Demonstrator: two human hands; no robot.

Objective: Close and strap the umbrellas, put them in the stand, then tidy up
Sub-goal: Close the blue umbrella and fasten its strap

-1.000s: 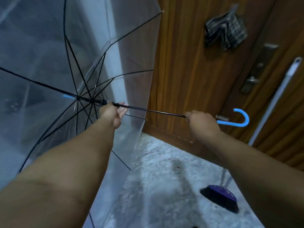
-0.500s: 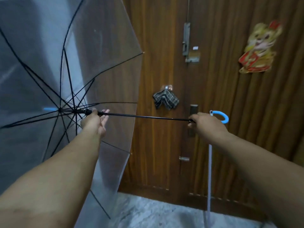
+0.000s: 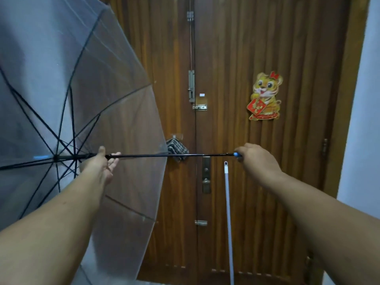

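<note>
1. Hands both on one transparent umbrella [image 3: 92, 99], held level in front of the wooden door [image 3: 226, 58].
2. Cups the black shaft [image 3: 164, 155] loosely with the left hand [image 3: 98, 167], thumb raised, fingers half curled.
3. Clenches the blue handle [image 3: 236, 154] in the right hand [image 3: 257, 161].
4. Shows the canopy spread wide at left.
5. Behind: checked cloth [image 3: 176, 149] hanging on the door, white pole [image 3: 228, 223], tiger sticker [image 3: 265, 95].

Umbrella [image 3: 82, 99] lies sideways before the door [image 3: 226, 58], canopy at the door's left; cloth [image 3: 177, 150] hangs on the door behind the shaft; pole [image 3: 228, 212] leans against the door, below and left of the sticker [image 3: 265, 96].
</note>
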